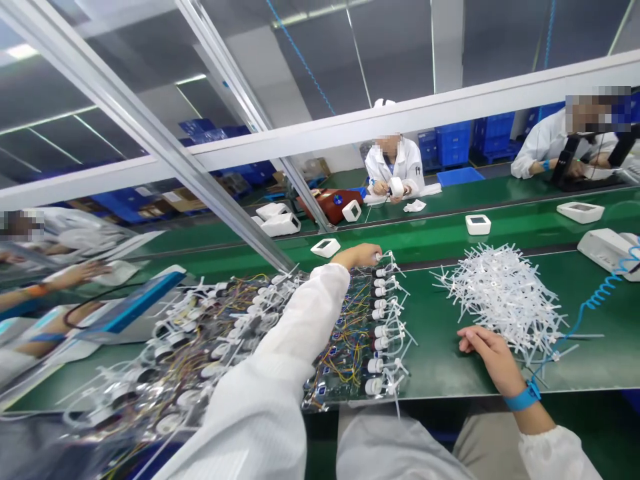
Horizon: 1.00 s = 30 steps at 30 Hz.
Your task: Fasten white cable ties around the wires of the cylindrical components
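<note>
My left hand (359,255) stretches across to the far end of a row of small pumps (379,313) with white caps, thin white tubes and coloured wires. Its fingers are closed on the farthest pump (379,257), which they partly cover. My right hand (487,352) hovers over the green bench, just in front of a heap of white tube connectors (510,293). The fingers of that hand are curled together, and I cannot make out whether anything small is between them. Under my left sleeve lie more wired pumps (215,333), closely packed.
White device housings (478,225) sit along the green conveyor (430,233) behind the bench. A metal post (240,227) slants down at the left. Farther right a coiled blue cord (607,290) runs to my wrist strap (523,397). Co-workers (395,163) sit opposite and at the left.
</note>
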Motion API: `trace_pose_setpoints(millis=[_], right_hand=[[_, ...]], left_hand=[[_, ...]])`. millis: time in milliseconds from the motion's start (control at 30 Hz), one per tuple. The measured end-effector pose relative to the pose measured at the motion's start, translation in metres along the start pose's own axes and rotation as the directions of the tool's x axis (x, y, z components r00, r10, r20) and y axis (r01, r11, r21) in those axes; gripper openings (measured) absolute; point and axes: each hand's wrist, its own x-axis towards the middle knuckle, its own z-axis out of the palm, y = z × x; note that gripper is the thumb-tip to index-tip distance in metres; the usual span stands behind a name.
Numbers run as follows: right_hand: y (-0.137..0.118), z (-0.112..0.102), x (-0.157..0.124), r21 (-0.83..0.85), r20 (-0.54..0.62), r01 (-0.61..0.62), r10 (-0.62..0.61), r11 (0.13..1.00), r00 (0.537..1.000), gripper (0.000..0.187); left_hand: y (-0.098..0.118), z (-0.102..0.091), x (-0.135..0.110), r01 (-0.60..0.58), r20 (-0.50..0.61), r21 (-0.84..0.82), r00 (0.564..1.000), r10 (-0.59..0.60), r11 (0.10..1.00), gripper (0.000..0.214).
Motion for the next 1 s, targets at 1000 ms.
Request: trace_pose_setpoints(millis=[1000], right_hand=[[0.013,-0.012,-0.003,-0.057,-0.044,-0.002,0.0,0.998,0.999,0.056]], left_hand=[[0.027,0.043,-0.025,0.012,-0.386,-0.306,0.912,-0.135,0.952,0.028]])
